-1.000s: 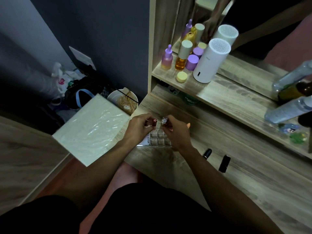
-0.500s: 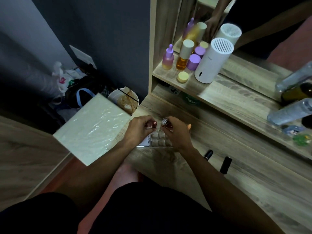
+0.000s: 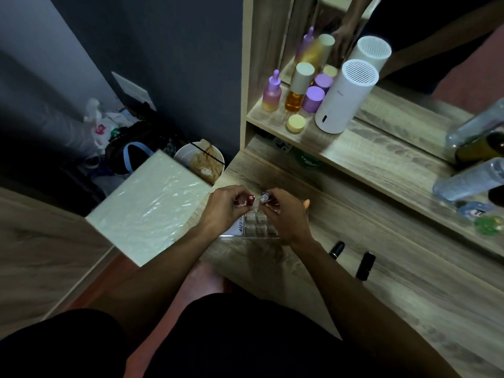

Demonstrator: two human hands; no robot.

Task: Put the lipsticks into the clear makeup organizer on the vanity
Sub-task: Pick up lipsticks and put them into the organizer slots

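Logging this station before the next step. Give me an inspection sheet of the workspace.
Surface: wood-grain vanity top.
Job's things: clear organizer under the hands; two black lipsticks lying to its right.
Clutter: bottles and jars on shelf, white cylinder.
Grippers: left hand holds a red-capped lipstick; right hand holds a silver-capped one.
Cables: nothing seen.
Surroundings: mirror, white panel, bags on floor.

Dim room, dark wall (image 3: 169, 50), mirror (image 3: 436, 36)

Both hands, left (image 3: 222, 208) and right (image 3: 286, 216), pinch closed, nearly touching.
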